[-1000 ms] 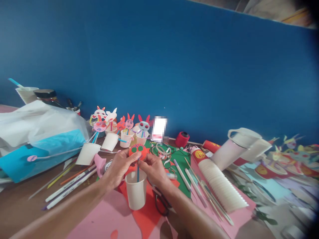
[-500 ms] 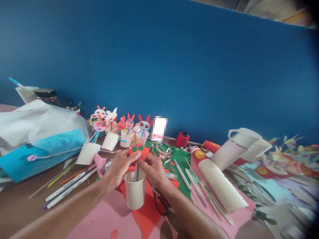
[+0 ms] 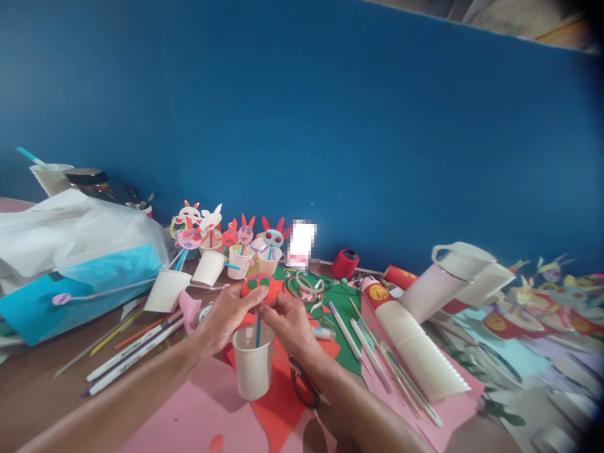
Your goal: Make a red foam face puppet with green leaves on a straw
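An orange-red paper face [image 3: 251, 285] with green eyes and a fringed top is held above a white paper cup [image 3: 253, 372]. My left hand [image 3: 227, 314] is closed on the face from the left, its thumb pressed over the front. From the right, my right hand [image 3: 291, 319] pinches around the face's lower edge and the top of a blue stick [image 3: 258, 331]. Down from the face, the stick runs into the cup, whose bottom end is hidden. Upright, the cup stands on red and pink paper [image 3: 189, 412]. Scissors [image 3: 304, 385] lie partly under my right forearm.
Several cups with paper animal faces [image 3: 245, 233] stand by the blue wall. Markers [image 3: 134, 362] lie left, with a white plastic bag [image 3: 85, 220] behind. On the right are a sleeve of cups [image 3: 422, 349], a white jug [image 3: 443, 280] and thin sticks [image 3: 406, 380].
The orange-red face, stick and cup have shifted slightly left. My left thumb now covers a bit more of the face's front. Both hands keep their hold.
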`<state>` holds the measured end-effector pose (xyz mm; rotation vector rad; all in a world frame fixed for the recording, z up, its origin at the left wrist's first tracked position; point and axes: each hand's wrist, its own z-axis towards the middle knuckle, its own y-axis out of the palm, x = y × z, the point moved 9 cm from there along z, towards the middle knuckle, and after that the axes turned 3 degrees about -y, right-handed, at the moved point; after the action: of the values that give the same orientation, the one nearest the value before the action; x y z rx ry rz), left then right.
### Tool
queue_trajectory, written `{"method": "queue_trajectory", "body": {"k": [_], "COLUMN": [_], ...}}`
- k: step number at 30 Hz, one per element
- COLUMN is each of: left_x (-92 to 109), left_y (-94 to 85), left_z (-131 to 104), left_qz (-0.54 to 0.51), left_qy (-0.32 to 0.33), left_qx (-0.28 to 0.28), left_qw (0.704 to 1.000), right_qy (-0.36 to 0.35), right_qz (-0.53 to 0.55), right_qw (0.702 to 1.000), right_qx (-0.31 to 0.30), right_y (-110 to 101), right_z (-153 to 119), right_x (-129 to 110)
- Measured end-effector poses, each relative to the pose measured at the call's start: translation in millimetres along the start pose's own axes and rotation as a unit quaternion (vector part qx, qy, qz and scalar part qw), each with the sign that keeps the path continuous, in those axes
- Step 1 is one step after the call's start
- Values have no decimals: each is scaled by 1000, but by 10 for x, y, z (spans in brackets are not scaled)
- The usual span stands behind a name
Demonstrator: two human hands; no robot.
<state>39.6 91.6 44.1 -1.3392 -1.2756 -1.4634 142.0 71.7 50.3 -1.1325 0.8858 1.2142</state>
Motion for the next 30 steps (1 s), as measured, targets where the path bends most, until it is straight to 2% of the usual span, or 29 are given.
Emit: {"method": "queue_trajectory", "body": {"k": [4, 15, 30], "left_x": [3, 5, 22], "left_y": [36, -40, -19], "left_z": [10, 13, -26], "left_qz": [-18, 47, 59], "left_qy": [2, 2, -19], "left_qx": [-24, 20, 20], "left_qw": [1000, 999, 998], "right_qy": [-1, -16, -19], "right_qz": [4, -14, 7], "right_qw": [1000, 1000, 1000], "right_qx": [0, 2, 5], "right_y": [-4, 11, 37], "right_z": [2, -1, -30], "right_x": [22, 17, -2]}}
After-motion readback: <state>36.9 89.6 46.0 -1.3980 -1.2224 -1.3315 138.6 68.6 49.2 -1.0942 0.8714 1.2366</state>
